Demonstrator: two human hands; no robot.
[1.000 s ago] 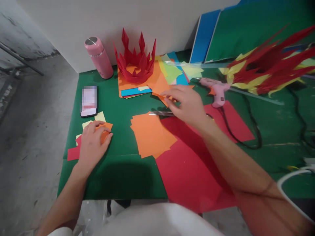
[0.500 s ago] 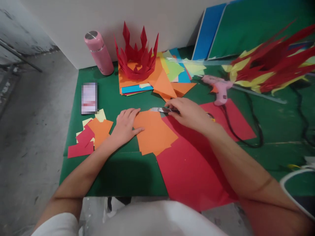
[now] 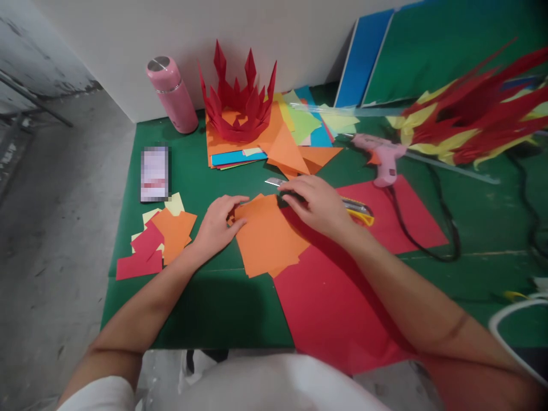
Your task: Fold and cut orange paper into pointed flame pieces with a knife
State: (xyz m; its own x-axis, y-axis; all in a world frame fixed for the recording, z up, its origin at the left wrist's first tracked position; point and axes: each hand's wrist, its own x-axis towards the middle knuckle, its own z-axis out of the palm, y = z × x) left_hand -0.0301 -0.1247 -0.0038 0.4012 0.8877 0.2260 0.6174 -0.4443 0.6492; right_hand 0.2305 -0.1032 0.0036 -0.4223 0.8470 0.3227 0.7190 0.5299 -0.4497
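Observation:
A small stack of orange paper (image 3: 269, 240) lies in front of me, its right part overlapping a large red sheet (image 3: 334, 308). My left hand (image 3: 217, 225) grips the stack's upper left edge between thumb and fingers. Above the stack's upper right corner, my right hand (image 3: 319, 204) is closed around a knife with a dark handle. The knife's bare blade (image 3: 276, 182) points left, beyond the paper's top edge. Under my right wrist, a yellow utility knife (image 3: 362, 212) rests on red paper.
Paper scraps (image 3: 171, 234) and a phone (image 3: 154, 174) lie at left. Behind stand a pink bottle (image 3: 173, 94) and a red paper crown (image 3: 240, 120) on coloured sheets. A pink glue gun (image 3: 381, 157) with its cord and a red-yellow flame-shaped piece (image 3: 475, 114) are at right.
My right hand has lifted the blade off the paper's top edge and shifted slightly left. My left thumb and fingers have drawn together on the stack's edge. More of the yellow utility knife shows.

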